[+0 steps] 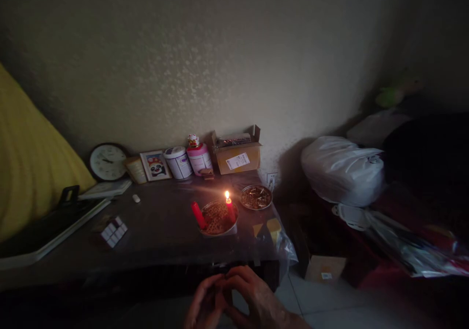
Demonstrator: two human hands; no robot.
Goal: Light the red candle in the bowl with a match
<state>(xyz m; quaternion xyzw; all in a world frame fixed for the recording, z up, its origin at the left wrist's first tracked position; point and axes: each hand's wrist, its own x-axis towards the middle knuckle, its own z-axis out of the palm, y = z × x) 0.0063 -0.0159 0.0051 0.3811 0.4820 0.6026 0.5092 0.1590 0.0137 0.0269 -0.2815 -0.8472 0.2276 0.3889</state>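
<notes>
My left hand [205, 302] and my right hand [252, 295] are close together in front of the table's near edge, fingers curled and pressed around something small and dark that I cannot make out. Beyond them on the table [157, 236] a round dish [219, 217] holds two red candles. The right candle [230, 213] burns with a small flame; the left candle [198, 215] is unlit and leans left. Behind and to the right, a second round dish [256, 197] contains many small bits.
Along the wall stand a clock [108, 162], a panda picture [156, 166], two tubs [178, 163] and an open cardboard box [239, 158]. A puzzle cube [114, 231] lies at the left. White bags [342, 170] are at the right, above a floor box [325, 269].
</notes>
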